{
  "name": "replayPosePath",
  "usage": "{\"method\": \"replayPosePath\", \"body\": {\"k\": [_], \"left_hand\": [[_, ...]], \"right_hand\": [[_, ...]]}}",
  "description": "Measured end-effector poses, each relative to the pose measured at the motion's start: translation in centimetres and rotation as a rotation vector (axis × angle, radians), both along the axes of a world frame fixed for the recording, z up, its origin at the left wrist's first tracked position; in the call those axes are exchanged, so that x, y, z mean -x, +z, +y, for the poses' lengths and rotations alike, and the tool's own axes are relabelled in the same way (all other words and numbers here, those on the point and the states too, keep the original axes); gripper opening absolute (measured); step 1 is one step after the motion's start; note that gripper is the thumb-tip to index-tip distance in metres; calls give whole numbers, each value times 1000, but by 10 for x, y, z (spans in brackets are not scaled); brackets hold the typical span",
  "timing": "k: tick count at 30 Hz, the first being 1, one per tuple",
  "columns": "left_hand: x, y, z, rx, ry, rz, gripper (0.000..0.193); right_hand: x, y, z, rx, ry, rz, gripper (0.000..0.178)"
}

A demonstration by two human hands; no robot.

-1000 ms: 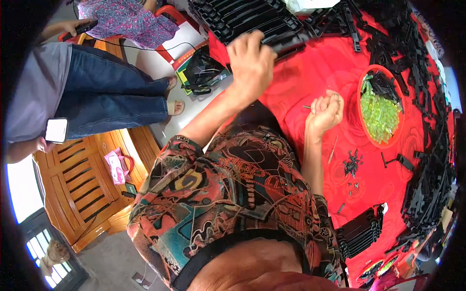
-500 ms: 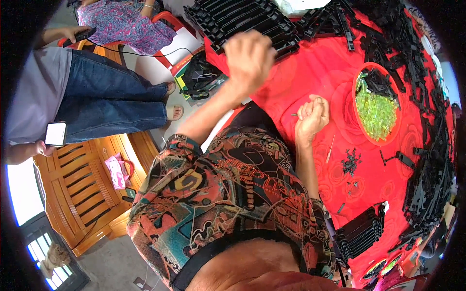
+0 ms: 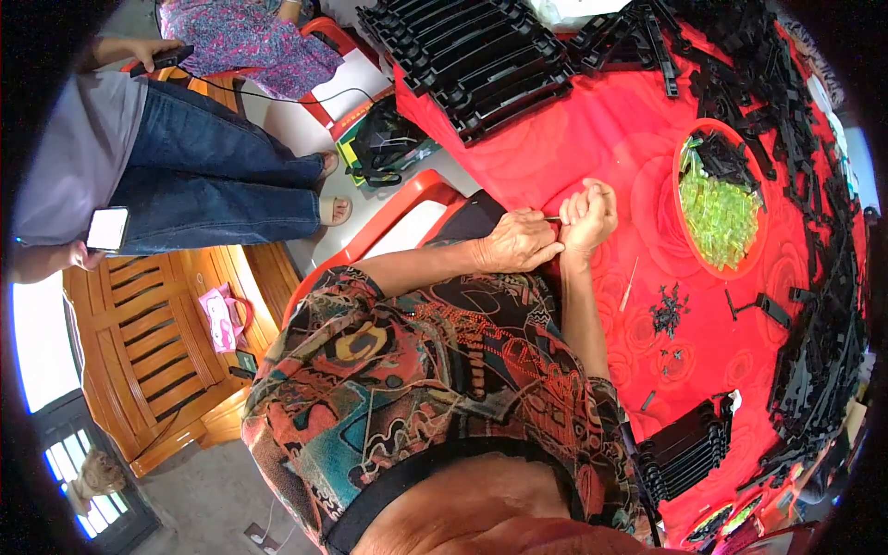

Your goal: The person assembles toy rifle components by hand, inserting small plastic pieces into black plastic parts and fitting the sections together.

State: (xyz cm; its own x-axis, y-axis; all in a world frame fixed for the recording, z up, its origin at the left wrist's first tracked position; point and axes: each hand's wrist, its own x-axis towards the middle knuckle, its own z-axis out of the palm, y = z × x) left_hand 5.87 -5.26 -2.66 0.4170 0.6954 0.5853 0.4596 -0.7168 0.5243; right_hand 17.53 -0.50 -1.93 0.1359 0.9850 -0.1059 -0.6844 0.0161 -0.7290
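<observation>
In the head view, the right hand (image 3: 588, 220) curls its fingers round a thin dark rod (image 3: 553, 219), whose end points toward the left hand (image 3: 521, 240) — the two hands meet at the edge of the red-covered bench (image 3: 601, 120). The left fingers are bent; whether they pinch the rod, I cannot tell. To the right lie a slim pointed tool (image 3: 630, 285), small black pieces (image 3: 668, 312) and a basin (image 3: 731, 274) of yellow-green parts.

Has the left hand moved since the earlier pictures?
Yes: the left hand has moved away from the row of black parts, down and right in the view, to beside the right hand.
</observation>
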Motion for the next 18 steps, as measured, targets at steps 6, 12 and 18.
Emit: {"method": "replayPosePath", "body": {"k": [6, 12, 18], "left_hand": [[0, -1, 0, -8, -5, 25, 29], [2, 1, 0, -7, -19, 39, 28], [2, 2, 0, -2, -8, 51, 26]], "right_hand": [[-1, -2, 2, 16, 12, -30, 9], [1, -3, 3, 12, 5, -44, 9], [2, 0, 2, -13, 22, -62, 7]]}}
